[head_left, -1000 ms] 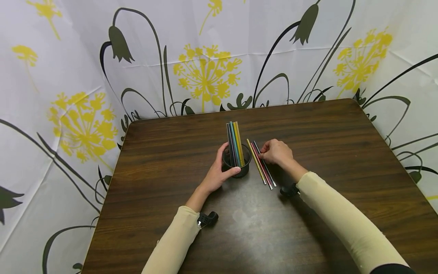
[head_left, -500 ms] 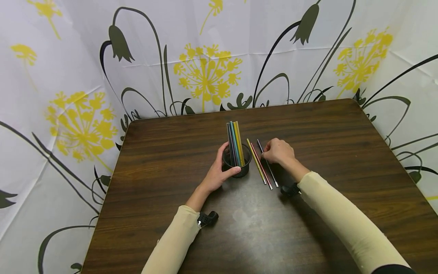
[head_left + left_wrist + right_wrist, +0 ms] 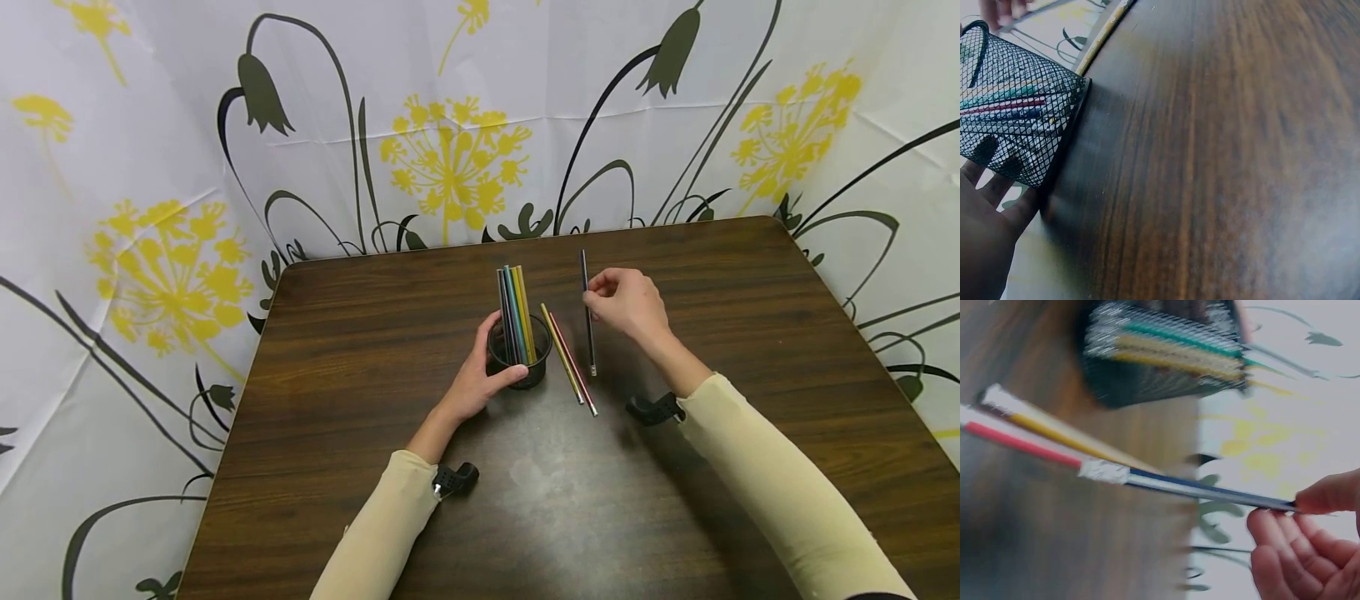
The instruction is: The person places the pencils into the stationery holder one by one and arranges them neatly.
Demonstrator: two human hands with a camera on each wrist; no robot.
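Observation:
My left hand [image 3: 474,385] grips the side of a black wire-mesh pencil cup [image 3: 534,377], which stands upright on the table. Several pencils [image 3: 516,312] in grey, blue and yellow lean inside it. Over to the right, my right hand [image 3: 632,304] pinches a dark pencil [image 3: 590,343] between thumb and fingers, lifted above the table with its eraser end downward. In the right wrist view the dark blue pencil [image 3: 1210,490] runs from the fingertips to a pale metal ferrule. A yellow pencil [image 3: 561,352] and a red pencil [image 3: 574,367] lie side by side between cup and right hand.
The brown wood-grain table [image 3: 360,350] reaches back to a white hanging cloth [image 3: 322,167] printed with yellow and grey-green flowers. Each wrist wears a small black camera, one on the left [image 3: 456,479] and one on the right [image 3: 654,409].
My right hand has drawn the dark pencil away from the red and yellow ones and raised it, moving right and farther back. The left hand and the cup have stayed put.

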